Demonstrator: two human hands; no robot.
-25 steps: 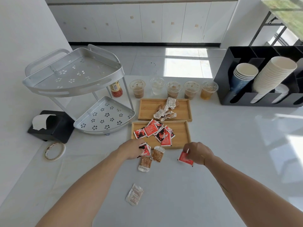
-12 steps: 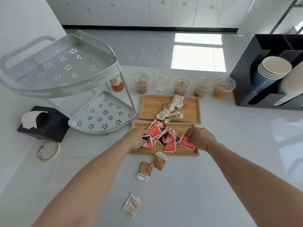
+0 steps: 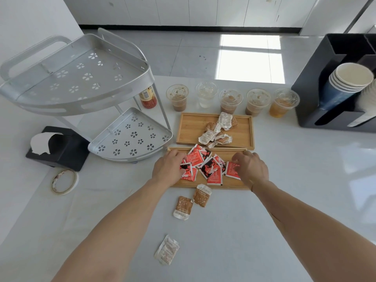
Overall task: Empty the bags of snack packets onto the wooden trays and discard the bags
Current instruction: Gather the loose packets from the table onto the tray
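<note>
A: Nearest item on white table (image 3: 305, 180): pale crumpled packet (image 3: 167, 249), lying alone. Beyond it, two brown packets (image 3: 192, 201), just short of near wooden tray (image 3: 230, 185). Not yet on any tray.

B: Hands?

A: Both over near wooden tray. Left hand (image 3: 168, 169) palm down on red packets (image 3: 205, 166), fingers together, pressing a packet at pile's left edge. Right hand (image 3: 251, 169) curled, fingers pinched on one red packet (image 3: 232, 170) at pile's right edge.

B: Recommended handling?

A: Set packets flat inside rim; release only once fully over wood. Then collect brown strays for far wooden tray (image 3: 189, 127), holding similar brown and pale packets (image 3: 218, 130). No bag visible.

B: Surroundings?

A: Behind trays, five lidded drink cups (image 3: 232, 99). Left: metal corner rack (image 3: 81, 82), tissue box (image 3: 59, 148), tape roll (image 3: 65, 181). Right: black cup holder (image 3: 325, 82). Beyond: tiled floor, white cabinets.
</note>
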